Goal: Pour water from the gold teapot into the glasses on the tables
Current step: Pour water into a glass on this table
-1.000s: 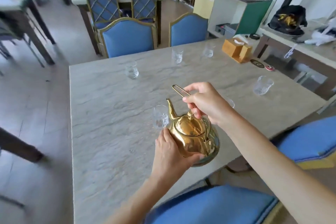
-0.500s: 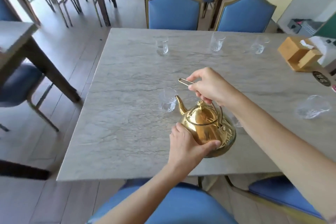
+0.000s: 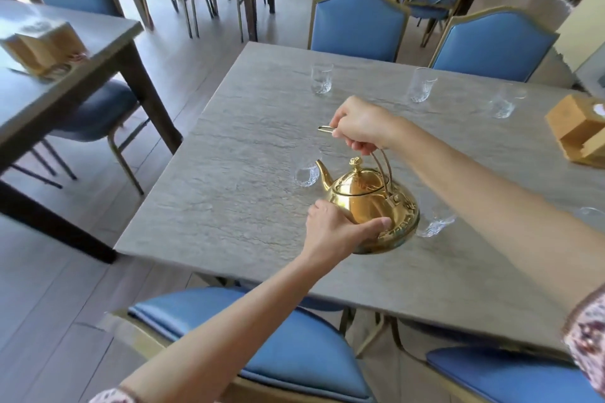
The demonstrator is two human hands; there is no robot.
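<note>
The gold teapot (image 3: pixel 370 203) is near the front edge of the grey stone table (image 3: pixel 229 199), its spout pointing left at a clear glass (image 3: pixel 307 173) just beyond the tip. My right hand (image 3: pixel 363 126) grips the wire handle from above. My left hand (image 3: pixel 337 229) cups the pot's lower side. Another glass (image 3: pixel 435 226) stands partly hidden behind the pot on the right. Three more glasses (image 3: pixel 321 78) (image 3: pixel 422 85) (image 3: pixel 504 101) line the far side. No water stream is visible.
A wooden napkin box (image 3: pixel 579 131) sits at the table's right. Blue chairs (image 3: pixel 357 26) stand along the far side and two blue seats (image 3: pixel 278 350) below me. A second table (image 3: pixel 49 75) with a wooden box is on the left.
My view has swung left and down. The teapot has tipped back toward level, its spout lower beside the near glass. Both hands keep their hold.
</note>
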